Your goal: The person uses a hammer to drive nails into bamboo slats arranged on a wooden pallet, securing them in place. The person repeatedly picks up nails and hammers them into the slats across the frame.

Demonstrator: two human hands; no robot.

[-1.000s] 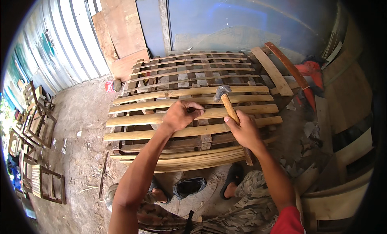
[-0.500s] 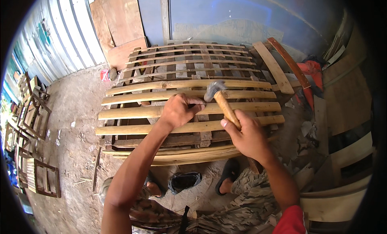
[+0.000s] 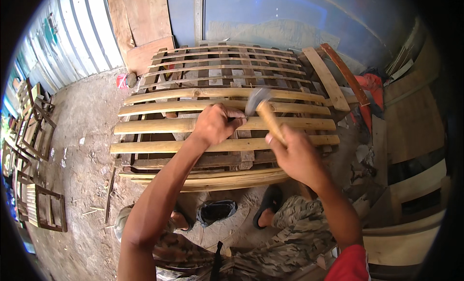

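My right hand is closed around the wooden handle of a hammer. Its metal head is blurred and hangs just above the fingertips of my left hand. My left thumb and forefinger are pinched together over the third wide bamboo slat, counted from the far side. Something small between them is too tiny to make out. The slat lies across a dark wooden pallet-like frame, along with several other wide slats.
Thinner slats cover the frame's far half. More bamboo strips are stacked along its near edge. A black bag sits between my feet. Wooden boards lie at the right. A red can and wooden chairs stand at left.
The whole scene has shifted slightly up and left in view. My right hand and the hammer show more motion blur. My left hand keeps its pinch on the same slat.
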